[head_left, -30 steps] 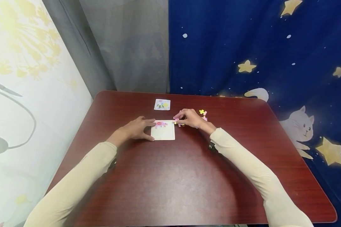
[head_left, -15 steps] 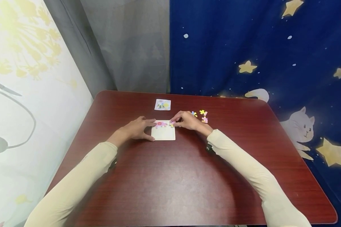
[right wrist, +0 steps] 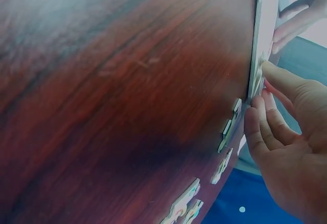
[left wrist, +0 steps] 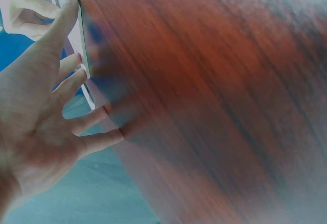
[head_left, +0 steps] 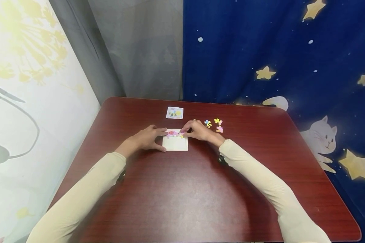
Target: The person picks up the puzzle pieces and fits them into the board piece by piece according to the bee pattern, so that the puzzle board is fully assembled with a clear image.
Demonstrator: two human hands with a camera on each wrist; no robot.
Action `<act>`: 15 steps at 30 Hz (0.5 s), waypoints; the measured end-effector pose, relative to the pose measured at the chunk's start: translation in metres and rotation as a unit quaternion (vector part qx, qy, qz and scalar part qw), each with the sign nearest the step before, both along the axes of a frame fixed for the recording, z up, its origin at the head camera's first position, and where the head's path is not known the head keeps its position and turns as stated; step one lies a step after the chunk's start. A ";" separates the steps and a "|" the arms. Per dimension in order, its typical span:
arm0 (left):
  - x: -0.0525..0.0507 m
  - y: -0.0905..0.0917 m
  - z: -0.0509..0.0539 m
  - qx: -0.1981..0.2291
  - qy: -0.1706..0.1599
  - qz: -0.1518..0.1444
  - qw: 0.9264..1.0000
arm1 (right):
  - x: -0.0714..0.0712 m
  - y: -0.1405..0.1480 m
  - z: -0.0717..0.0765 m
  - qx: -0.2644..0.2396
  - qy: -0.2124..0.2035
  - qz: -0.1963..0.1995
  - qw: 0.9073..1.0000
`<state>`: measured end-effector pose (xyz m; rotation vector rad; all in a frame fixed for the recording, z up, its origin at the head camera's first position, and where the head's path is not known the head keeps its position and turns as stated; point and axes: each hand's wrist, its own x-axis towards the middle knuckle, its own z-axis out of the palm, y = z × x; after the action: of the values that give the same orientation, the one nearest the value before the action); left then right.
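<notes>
A white puzzle board (head_left: pixel 175 144) lies on the table, with pink puzzle pieces (head_left: pixel 171 133) set along its upper left. Against the board's left side rests my left hand (head_left: pixel 147 137), thumb and fingers spread; the left wrist view shows those fingers (left wrist: pixel 97 141) nearly straight. My right hand (head_left: pixel 199 131) pinches a small pink and yellow puzzle piece (head_left: pixel 181 135) at the board's upper right, beside the pink pieces. Fingertips partly cover this piece, so whether it lies flat cannot be seen. In the right wrist view, the right thumb (right wrist: pixel 281 78) touches down at the board (right wrist: pixel 263 25).
Loose puzzle pieces lie right of the board: a blue and yellow piece (head_left: pixel 208 123), a yellow and pink one (head_left: pixel 218 121) and a pink one (head_left: pixel 219 129). A picture card (head_left: pixel 174 112) lies behind the board. Curtains (head_left: pixel 146 50) hang beyond the reddish-brown table (head_left: pixel 176 195).
My right hand has carried the puzzle piece leftward from the board's right edge onto its upper right part, uncovering loose pieces behind it. My left hand stays at the board's left side.
</notes>
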<state>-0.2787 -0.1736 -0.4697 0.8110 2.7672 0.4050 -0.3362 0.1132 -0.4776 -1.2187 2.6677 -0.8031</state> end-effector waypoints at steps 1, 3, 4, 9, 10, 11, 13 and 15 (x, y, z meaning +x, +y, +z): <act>0.000 0.000 0.000 0.000 0.000 0.000 1.000 | 0.000 0.000 0.000 0.001 0.002 0.001 1.000; 0.000 0.000 0.000 0.001 -0.001 -0.001 1.000 | 0.000 -0.001 0.000 0.004 0.006 0.004 1.000; 0.000 0.000 0.000 0.001 -0.002 -0.001 1.000 | 0.000 -0.001 -0.001 0.006 0.007 0.005 1.000; -0.001 0.000 0.000 0.000 -0.001 -0.002 1.000 | -0.001 -0.002 -0.001 0.013 0.008 0.009 1.000; -0.001 0.000 0.000 0.000 0.000 -0.002 1.000 | -0.001 -0.002 -0.001 0.015 0.008 0.010 1.000; -0.001 0.000 0.000 -0.001 0.001 -0.002 1.000 | -0.002 -0.002 -0.001 0.017 0.007 0.010 1.000; -0.002 0.000 -0.001 -0.001 0.001 -0.002 1.000 | -0.003 -0.003 -0.001 0.022 0.010 0.012 1.000; -0.002 0.000 -0.001 -0.002 0.001 -0.001 1.000 | -0.004 -0.003 -0.001 0.026 0.010 0.014 1.000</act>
<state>-0.2803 -0.1732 -0.4709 0.8136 2.7673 0.3985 -0.3399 0.1100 -0.4789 -1.2563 2.6639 -0.7160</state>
